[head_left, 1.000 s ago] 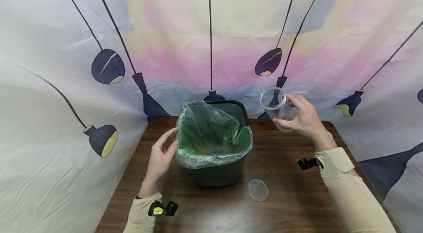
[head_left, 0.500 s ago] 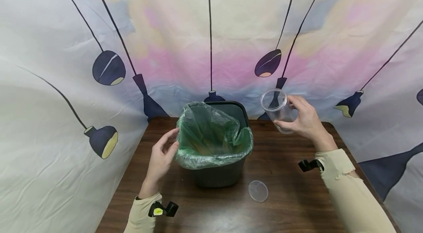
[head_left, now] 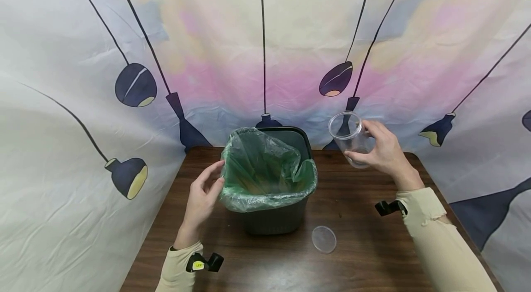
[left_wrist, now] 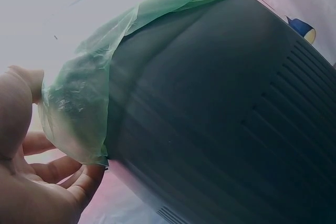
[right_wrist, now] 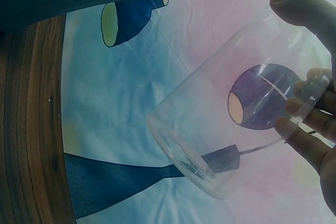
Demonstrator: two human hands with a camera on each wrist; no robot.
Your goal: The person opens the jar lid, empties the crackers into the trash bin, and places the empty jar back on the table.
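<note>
My right hand [head_left: 386,149] grips a clear plastic cup [head_left: 347,147] by its side, raised to the right of the bin, with its open rim tilted up and left. In the right wrist view the cup [right_wrist: 226,108] is see-through, with thumb and fingers round it. A dark bin [head_left: 275,220] stands on the table, lined with a green plastic bag [head_left: 265,202] folded over its rim. My left hand [head_left: 201,200] holds the bag's left edge. In the left wrist view the bag's overhang [left_wrist: 79,98] lies between the thumb and the bent fingers.
A clear round lid [head_left: 324,239] lies flat on the brown wooden table [head_left: 365,241], right of the bin's base. Behind the table hangs a cloth [head_left: 232,29] printed with lamps. Each wrist wears a black camera mount.
My right hand and the cup have shifted very slightly to the right. The left hand, the bin and the lid stay where they were.
</note>
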